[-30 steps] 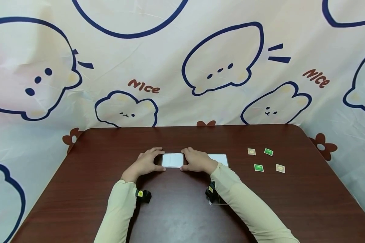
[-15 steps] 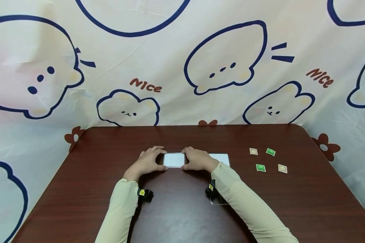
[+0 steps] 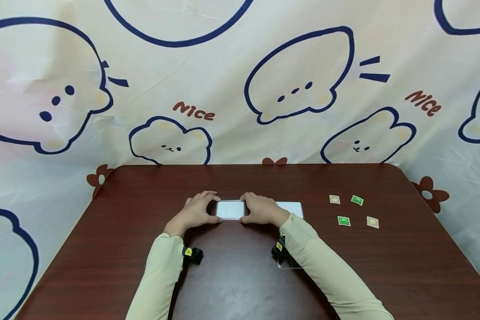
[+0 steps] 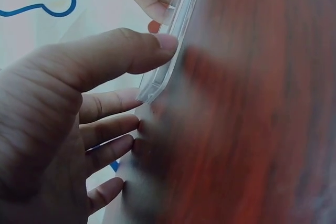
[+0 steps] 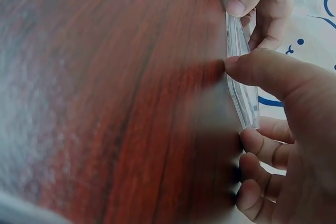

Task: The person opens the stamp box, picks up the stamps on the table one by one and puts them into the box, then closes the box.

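A flat, clear plastic case [image 3: 230,210] with a white face lies crosswise near the middle of the table, between the two hands. My left hand [image 3: 196,211] grips its left end, the thumb along the near edge and the index finger at the far corner. At the opposite end my right hand [image 3: 262,210] holds it the same way. From the left wrist, the transparent case [image 4: 176,51] shows edge-on low over the wood, with the left thumb pressed on its side. In the right wrist view, the right thumb touches the near side of the case [image 5: 242,98].
A white rectangular panel [image 3: 291,208] lies partly behind the right hand. Several small green and cream squares, such as the green one [image 3: 344,221], lie at the right. A clear-edged item [image 3: 288,267] shows beneath the right forearm. A printed cloth [image 3: 232,89] hangs behind the table [image 3: 104,249].
The head view has shifted slightly, moving the whole scene a little to the right. Both hands keep the same grip on the clear case.
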Demonstrator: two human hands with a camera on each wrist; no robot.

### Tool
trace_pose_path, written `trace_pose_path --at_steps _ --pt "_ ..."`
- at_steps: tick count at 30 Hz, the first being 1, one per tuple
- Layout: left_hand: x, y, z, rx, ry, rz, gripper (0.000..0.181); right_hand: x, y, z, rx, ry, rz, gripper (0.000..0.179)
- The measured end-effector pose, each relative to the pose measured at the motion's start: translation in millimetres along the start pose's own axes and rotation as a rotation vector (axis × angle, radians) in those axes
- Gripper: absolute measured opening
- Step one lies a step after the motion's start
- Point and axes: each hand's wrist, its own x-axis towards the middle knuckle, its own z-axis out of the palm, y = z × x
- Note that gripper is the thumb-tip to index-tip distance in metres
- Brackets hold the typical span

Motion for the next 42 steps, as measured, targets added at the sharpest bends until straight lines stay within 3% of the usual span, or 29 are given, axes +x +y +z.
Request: trace_pose_path --at_steps 8,22,42 --pt "1.1 -2.8 -2.2 0.005 -0.02 0.01 0.071 0.6 3.7 -1.2 0.004 0.004 -0.016 0.064" --pt "0.6 -2.0 -1.4 -0.02 -0.055 -0.003 0.067 -7.4 11.4 -3.1 0.152 0.009 -0.021 0.06" --pt "0.6 -1.6 1.7 -0.001 -0.047 0.001 0.061 -48.6 4.0 -1.9 0.133 0.05 -0.1 0.055"
